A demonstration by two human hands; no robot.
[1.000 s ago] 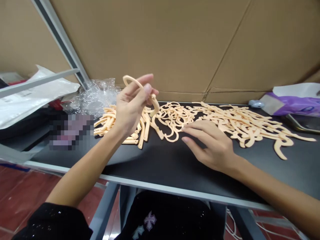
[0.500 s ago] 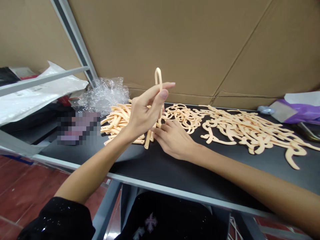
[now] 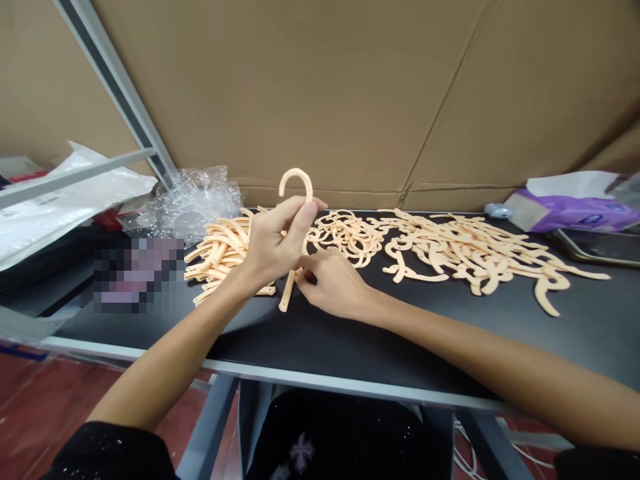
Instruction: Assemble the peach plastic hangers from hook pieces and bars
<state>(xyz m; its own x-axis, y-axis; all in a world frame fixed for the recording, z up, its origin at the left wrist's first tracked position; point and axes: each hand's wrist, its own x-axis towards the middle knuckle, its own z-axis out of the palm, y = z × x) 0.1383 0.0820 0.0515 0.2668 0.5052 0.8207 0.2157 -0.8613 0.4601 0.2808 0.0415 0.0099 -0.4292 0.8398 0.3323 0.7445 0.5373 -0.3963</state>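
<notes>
My left hand point(image 3: 275, 237) is closed on a pale hook point(image 3: 297, 175), whose curve rises above the thumb and fingertips. Just right of and below it, my right hand point(image 3: 335, 283) has its fingers bent together by the top of a pale straight strip point(image 3: 287, 295); what they pinch is hidden. Left of my hands lies a pile of pale flat strips point(image 3: 215, 257). A heap of pale hooks point(image 3: 350, 233) sits behind my right hand, and a wide pile of curved pale pieces point(image 3: 465, 250) spreads to the right.
The black tabletop point(image 3: 380, 353) has a grey metal edge. Clear plastic wrap point(image 3: 200, 200) and a white bag point(image 3: 85, 187) lie at the left, near a metal frame. At the right are a purple tissue pack point(image 3: 575, 210) and a dark phone-like object point(image 3: 605, 245). Cardboard stands behind.
The hook in my left hand has turned, so its open curve now faces the camera. One strip below my hands is no longer visible. The whole view has shifted slightly right.
</notes>
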